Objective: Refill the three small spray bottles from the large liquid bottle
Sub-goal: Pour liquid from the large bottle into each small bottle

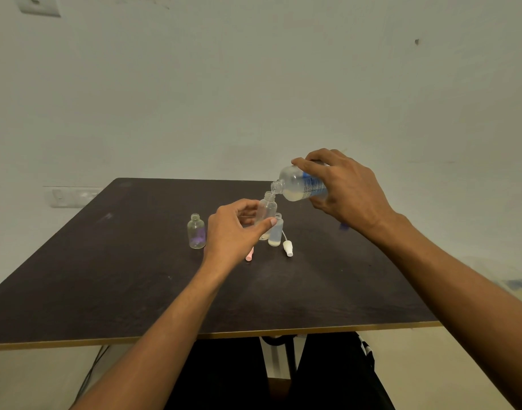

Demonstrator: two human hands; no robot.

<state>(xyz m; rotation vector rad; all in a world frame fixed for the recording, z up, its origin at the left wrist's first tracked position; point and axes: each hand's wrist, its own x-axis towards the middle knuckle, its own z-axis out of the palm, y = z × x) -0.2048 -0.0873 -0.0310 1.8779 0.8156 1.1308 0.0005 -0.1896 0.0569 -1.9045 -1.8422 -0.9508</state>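
The large liquid bottle (pixel 301 184) is tipped nearly flat, right of centre in the frame. The right hand (pixel 345 184) is wrapped around its body, fingers over the top, thumb underneath. Its blue label carries white print, too blurred to read. A pale, cloudy liquid pools along the lower side, and the open neck sits right at the mouth of a small clear spray bottle (pixel 267 208). That one is held by the left hand (pixel 236 229), thumb and curled fingers pinching its lower half; whether its base touches the dark table (pixel 135 276) I cannot tell.

Just beside it, to the right in the frame, a second small bottle (pixel 276 232) stands open with a little liquid at the bottom. A third small bottle (pixel 196 232) stands open left of the left hand, showing a purple tint low down. A white spray cap (pixel 288 248) lies by the second bottle, and a pink spray cap (pixel 249 255) peeks out below the left hand. Near the right wrist, something small and blue (pixel 344 226) lies blurred on the table.
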